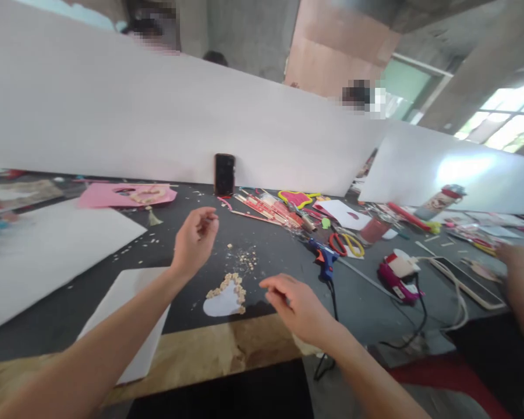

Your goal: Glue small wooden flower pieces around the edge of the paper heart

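Note:
A white heart-shaped piece [220,302] lies flat near the front edge of the dark table, with small beige bits [234,280] along its upper and right edge. More loose bits [247,259] are scattered just beyond it. My left hand [196,241] hovers above and left of the heart, fingers curled in with their tips together; anything between them is too small to make out. To the right of the heart, my right hand [299,308] is held with thumb and fingers slightly apart and nothing visible in them. Neither hand touches the heart.
A blue glue gun [326,259] with a black cord lies on the right, beside scissors [347,244]. A phone [225,174] leans on the white partition [179,116]. White boards [131,291] lie left. Another person's hand [519,273] is at far right, near a power adapter [402,273].

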Motion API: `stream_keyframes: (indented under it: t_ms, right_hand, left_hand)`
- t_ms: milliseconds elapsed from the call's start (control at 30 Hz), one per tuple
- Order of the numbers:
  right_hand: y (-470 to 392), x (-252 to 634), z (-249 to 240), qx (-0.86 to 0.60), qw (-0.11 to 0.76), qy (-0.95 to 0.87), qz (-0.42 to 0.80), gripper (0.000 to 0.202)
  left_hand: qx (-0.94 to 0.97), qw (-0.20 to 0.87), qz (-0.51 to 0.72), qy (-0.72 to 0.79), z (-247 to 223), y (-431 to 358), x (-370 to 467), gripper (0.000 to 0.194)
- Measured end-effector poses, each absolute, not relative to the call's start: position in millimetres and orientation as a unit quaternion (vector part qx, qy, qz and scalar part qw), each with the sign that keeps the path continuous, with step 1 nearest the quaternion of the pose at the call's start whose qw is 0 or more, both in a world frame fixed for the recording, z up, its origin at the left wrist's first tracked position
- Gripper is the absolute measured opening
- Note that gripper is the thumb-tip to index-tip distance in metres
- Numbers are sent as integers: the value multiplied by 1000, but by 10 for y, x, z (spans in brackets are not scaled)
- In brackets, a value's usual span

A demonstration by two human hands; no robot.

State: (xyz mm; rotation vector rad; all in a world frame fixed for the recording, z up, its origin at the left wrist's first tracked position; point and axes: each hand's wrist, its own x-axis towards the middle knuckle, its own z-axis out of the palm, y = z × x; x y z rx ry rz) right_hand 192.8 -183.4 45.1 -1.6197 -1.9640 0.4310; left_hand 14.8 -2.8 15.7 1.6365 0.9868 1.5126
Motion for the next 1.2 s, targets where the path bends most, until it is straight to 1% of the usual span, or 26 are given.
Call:
stream_keyframes:
  t_ms: [100,133,267,367,433,500,600,700,833,933,1000,1067,1200]
  right_hand:
    - [-1913,1842,440,-562,257,-764,187,24]
    - [-1933,1816,438,-551,253,-771,193,24]
    - [-1959,1756,435,-520,256,-789,205,27]
    - [-1926,1751,437,-513,261,-798,179,28]
    - [-1887,1755,450,-515,264,-802,150,28]
    - [-1838,1760,481,-515,269,-805,120,29]
    - [-1749,1760,567,-519,278,-804,77,30]
    - [-1650,1724,657,-522,290,-801,41,29]
    - [-1546,1576,670,-507,305,-806,15,29]
    - [-1506,1428,604,-475,280,-834,-4,28]
    - [-1490,1347,566,-456,269,-848,-23,28]
    - [-1469,1295,558,-446,278,-849,-44,29]
    - [-1381,1267,619,-445,312,-835,-88,34]
  left_hand:
    - [600,383,583,390,223,53,145,24]
    - [548,435,590,404,251,85,140,23]
    - [504,515,565,402,378,163,115,13]
    - [486,607,491,393,457,125,124,10]
    - [483,647,443,389,500,60,152,9]
    - [461,677,430,379,549,-14,189,15]
    - [386,728,448,347,652,-104,230,34]
    - [336,737,489,324,767,-145,230,39]
    - [292,744,527,290,860,-147,178,30]
    - [265,756,546,245,894,-124,100,25]
    - [248,770,552,204,916,-103,34,27]
    - [242,782,548,171,935,-89,-25,30]
    - [253,791,528,177,944,-108,-51,40]
